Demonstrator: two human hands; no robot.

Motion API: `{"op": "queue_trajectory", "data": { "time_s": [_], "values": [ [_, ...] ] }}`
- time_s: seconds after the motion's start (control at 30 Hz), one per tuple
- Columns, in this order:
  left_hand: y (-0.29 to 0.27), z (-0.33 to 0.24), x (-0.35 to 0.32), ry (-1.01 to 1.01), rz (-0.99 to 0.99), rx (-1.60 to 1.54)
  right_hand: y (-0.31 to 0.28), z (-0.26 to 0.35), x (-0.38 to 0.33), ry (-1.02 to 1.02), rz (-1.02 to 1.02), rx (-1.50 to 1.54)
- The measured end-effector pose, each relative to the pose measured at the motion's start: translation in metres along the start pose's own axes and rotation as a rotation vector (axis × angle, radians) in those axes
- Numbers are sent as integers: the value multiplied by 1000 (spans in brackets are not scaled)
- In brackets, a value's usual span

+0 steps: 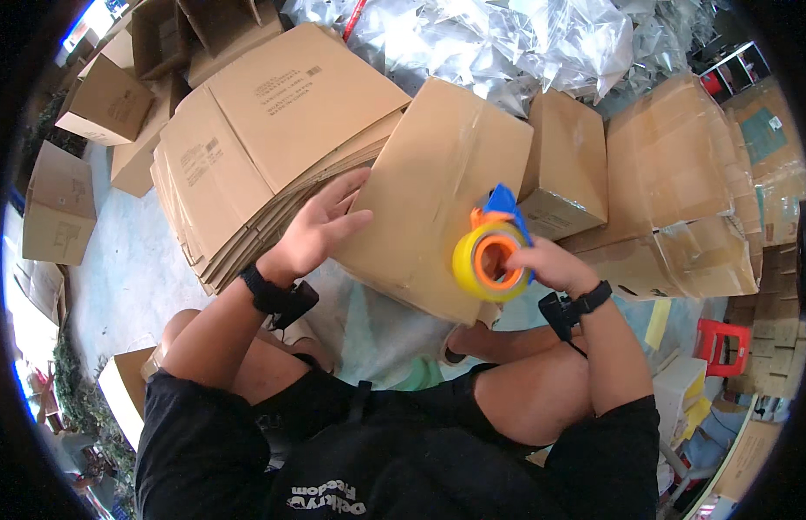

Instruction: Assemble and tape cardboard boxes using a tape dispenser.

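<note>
A closed brown cardboard box (420, 195) stands tilted in front of me, with a strip of clear tape along its top. My right hand (550, 263) grips a tape dispenser (466, 264) over the box's right side; it has a yellow roll, an orange hub and a blue frame. Beside the box's left edge, my left hand (314, 230) has its fingers stretched out and apart, holding nothing. Whether its fingertips touch the cardboard I cannot tell.
A stack of flattened cartons (290, 113) lies left of the box. Another carton (566, 165) and a larger taped box (672, 169) stand to the right. Silver foil (507, 48) is heaped behind. A red stool (724, 347) stands at the far right.
</note>
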State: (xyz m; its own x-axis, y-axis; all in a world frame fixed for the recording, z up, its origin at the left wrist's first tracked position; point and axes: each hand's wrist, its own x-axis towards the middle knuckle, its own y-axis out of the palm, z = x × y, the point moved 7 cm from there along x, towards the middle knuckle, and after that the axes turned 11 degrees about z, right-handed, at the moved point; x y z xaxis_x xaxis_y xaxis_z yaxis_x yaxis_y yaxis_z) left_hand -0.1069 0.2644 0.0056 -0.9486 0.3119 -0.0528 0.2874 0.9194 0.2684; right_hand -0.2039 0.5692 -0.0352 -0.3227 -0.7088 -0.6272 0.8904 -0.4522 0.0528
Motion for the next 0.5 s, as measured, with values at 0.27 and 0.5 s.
{"op": "queue_trajectory", "data": {
  "time_s": [0.27,0.5],
  "values": [
    [25,-24,-27,30,-260,1165,58,97,-37,64,-148,-856],
    [74,26,-54,-305,9,-563,131,111,-62,-506,-204,-825]
  ]
}}
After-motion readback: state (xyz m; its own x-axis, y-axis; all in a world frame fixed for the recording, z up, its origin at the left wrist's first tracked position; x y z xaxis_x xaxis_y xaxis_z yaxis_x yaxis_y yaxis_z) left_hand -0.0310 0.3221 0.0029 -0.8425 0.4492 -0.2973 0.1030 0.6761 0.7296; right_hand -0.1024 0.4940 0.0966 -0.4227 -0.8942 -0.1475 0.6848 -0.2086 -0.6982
